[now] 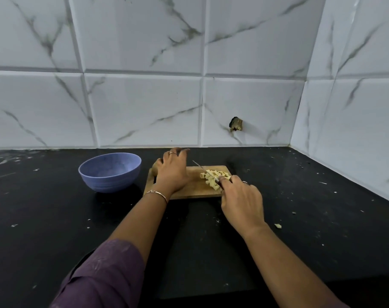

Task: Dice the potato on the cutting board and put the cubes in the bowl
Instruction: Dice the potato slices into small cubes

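A wooden cutting board (195, 190) lies on the black counter. A pile of pale potato cubes (212, 177) sits on its right part. My right hand (240, 201) grips the handle of a knife (203, 168), whose blade points away and to the left over the cubes. My left hand (172, 172) lies palm down over the board's left part, fingers stretched toward the far edge. A brownish lump (154, 167) shows at that hand's left edge; whether the hand holds it is hidden. The blue bowl (110, 172) stands left of the board and looks empty.
The black counter (55, 218) carries small pale scraps, with one potato bit (277, 226) right of my right forearm. Marble-look tiled walls close off the back and the right side. A dark broken spot (235, 123) marks the back wall above the board.
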`<state>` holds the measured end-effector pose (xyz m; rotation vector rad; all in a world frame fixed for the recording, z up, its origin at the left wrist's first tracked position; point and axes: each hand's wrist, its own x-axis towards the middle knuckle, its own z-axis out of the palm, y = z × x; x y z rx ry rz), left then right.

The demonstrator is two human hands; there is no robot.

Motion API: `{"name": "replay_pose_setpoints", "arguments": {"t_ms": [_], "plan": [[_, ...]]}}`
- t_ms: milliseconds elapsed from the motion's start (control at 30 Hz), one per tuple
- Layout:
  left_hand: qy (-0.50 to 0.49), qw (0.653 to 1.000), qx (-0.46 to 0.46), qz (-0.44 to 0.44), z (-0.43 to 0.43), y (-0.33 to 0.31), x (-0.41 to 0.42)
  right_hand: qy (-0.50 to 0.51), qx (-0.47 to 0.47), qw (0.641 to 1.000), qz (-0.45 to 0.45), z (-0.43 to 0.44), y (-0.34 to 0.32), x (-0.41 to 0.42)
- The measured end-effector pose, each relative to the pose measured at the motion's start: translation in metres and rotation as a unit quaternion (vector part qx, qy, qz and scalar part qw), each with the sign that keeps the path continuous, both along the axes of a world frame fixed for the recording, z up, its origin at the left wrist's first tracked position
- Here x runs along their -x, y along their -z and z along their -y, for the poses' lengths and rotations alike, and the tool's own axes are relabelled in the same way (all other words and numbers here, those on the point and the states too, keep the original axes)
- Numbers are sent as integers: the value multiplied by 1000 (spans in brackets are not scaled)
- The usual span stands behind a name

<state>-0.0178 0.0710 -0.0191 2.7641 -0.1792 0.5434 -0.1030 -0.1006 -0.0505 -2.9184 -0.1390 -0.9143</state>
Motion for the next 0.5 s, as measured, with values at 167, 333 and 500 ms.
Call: {"name": "replay_pose_setpoints", "arguments": {"t_ms": [167, 333, 500], "plan": [[-37, 996, 66, -48, -38, -1, -6, -59, -11, 998, -17, -3, 1, 1], [-22, 988, 113, -107, -54, 8, -12, -80, -37, 995, -40, -2, 2, -1], [-37, 981, 159, -103, -56, 15, -16, -113, -46, 990, -67, -2, 4, -1]]}}
